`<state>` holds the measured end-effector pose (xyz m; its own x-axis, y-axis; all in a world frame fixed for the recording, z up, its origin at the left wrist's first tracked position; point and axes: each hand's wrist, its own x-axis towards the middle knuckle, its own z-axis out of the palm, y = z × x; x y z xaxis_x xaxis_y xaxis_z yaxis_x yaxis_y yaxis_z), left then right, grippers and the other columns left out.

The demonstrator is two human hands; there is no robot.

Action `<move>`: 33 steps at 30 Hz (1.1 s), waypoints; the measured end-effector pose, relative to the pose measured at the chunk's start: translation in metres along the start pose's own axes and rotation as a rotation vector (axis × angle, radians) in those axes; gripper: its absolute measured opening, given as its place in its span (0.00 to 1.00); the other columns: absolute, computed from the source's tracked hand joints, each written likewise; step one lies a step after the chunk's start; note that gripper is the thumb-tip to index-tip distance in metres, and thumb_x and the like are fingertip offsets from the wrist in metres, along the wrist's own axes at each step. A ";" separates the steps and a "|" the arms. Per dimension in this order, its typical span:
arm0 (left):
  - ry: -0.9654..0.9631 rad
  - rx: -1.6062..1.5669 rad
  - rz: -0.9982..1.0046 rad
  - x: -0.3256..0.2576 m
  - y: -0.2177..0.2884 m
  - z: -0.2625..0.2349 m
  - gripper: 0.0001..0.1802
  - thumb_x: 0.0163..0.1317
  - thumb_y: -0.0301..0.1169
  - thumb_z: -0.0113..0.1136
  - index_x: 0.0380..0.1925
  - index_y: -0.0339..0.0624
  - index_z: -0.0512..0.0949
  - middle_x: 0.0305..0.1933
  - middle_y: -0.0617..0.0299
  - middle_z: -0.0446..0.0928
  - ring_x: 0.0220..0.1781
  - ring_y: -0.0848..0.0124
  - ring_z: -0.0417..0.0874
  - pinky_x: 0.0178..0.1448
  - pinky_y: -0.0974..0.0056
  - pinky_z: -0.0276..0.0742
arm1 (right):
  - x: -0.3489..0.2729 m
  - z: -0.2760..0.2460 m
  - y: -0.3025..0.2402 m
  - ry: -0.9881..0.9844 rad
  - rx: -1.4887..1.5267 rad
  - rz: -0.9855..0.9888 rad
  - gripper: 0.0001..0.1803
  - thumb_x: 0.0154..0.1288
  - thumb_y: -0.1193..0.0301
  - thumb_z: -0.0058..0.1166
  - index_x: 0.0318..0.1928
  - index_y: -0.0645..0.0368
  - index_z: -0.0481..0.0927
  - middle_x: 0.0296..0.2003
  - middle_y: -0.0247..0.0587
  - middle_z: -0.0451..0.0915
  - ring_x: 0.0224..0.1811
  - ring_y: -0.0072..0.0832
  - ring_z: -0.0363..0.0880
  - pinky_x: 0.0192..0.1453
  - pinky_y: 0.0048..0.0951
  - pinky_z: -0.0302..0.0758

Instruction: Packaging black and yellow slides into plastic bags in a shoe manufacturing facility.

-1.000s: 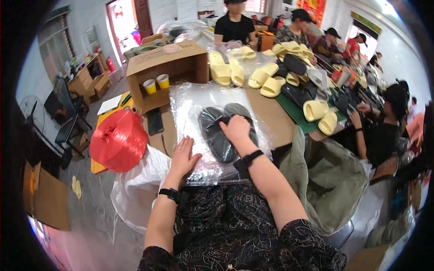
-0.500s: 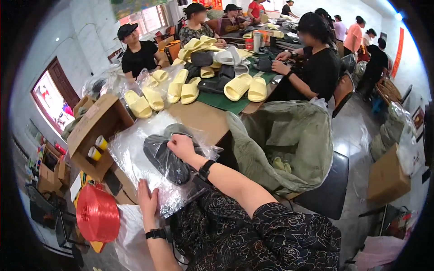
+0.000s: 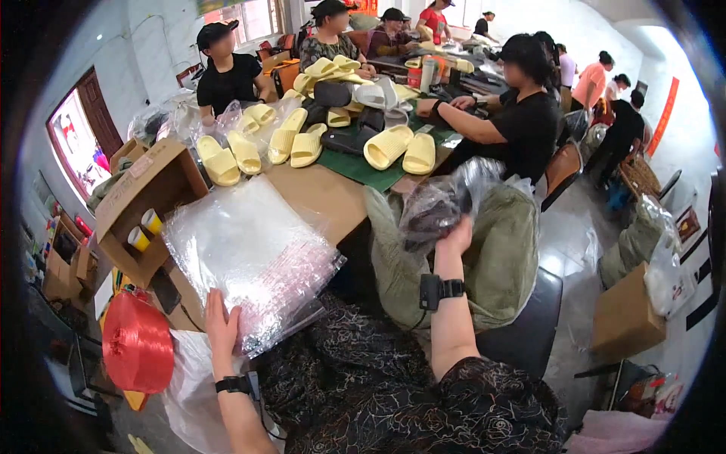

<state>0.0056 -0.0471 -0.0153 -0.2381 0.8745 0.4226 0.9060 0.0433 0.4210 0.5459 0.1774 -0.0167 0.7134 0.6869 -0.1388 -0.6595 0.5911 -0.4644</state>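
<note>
head view: my right hand at mouth of green sack, fingers curled onto bagged dark slippers, tips hidden; slippers just ahead and left of those fingers. my left hand lies on clear plastic bags, fingers together, thumb apart. red twine roll left of left fingers; pale yellow slippers beyond right fingers, on green mat.

Left of the counter, a brown door stands open onto daylight. Beyond the counter is a bright window; right of it, a chair stands on shiny grey floor before a white wall.
</note>
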 end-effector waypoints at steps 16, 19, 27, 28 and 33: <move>-0.031 0.017 -0.037 0.000 0.013 -0.011 0.38 0.59 0.36 0.65 0.68 0.32 0.64 0.74 0.42 0.61 0.77 0.47 0.59 0.78 0.52 0.54 | 0.091 0.030 0.080 -0.113 -0.741 -0.261 0.17 0.66 0.72 0.56 0.54 0.62 0.75 0.50 0.43 0.76 0.52 0.32 0.74 0.57 0.34 0.72; -0.048 0.020 -0.067 0.001 0.011 -0.011 0.38 0.58 0.36 0.65 0.68 0.33 0.64 0.74 0.43 0.61 0.76 0.48 0.58 0.78 0.51 0.52 | 0.132 0.084 0.091 -0.530 -1.331 -0.684 0.21 0.60 0.69 0.61 0.53 0.63 0.77 0.49 0.50 0.77 0.52 0.45 0.75 0.59 0.42 0.72; -0.067 0.036 -0.096 -0.001 0.021 -0.016 0.39 0.58 0.38 0.65 0.67 0.33 0.64 0.74 0.41 0.61 0.76 0.44 0.58 0.77 0.48 0.52 | 0.177 0.156 0.117 -0.768 -1.741 -0.746 0.42 0.52 0.45 0.65 0.63 0.55 0.74 0.60 0.55 0.73 0.66 0.51 0.67 0.67 0.50 0.67; -0.085 0.022 -0.069 0.004 0.020 -0.013 0.40 0.58 0.39 0.65 0.67 0.32 0.64 0.73 0.40 0.61 0.76 0.44 0.59 0.77 0.47 0.53 | 0.186 0.153 0.114 -0.753 -1.835 -0.782 0.45 0.50 0.42 0.65 0.64 0.56 0.74 0.61 0.57 0.73 0.64 0.51 0.70 0.65 0.49 0.68; -0.108 0.033 -0.097 -0.002 0.023 -0.018 0.42 0.56 0.43 0.66 0.65 0.30 0.64 0.72 0.39 0.62 0.74 0.42 0.60 0.77 0.45 0.53 | 0.146 0.179 0.117 -0.884 -1.942 -0.380 0.33 0.50 0.45 0.63 0.45 0.62 0.86 0.37 0.55 0.85 0.44 0.48 0.84 0.52 0.42 0.77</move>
<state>0.0207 -0.0567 0.0085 -0.2882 0.9120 0.2917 0.8918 0.1448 0.4286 0.5306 0.4224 0.0651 0.0746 0.9735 0.2163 0.8589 0.0476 -0.5100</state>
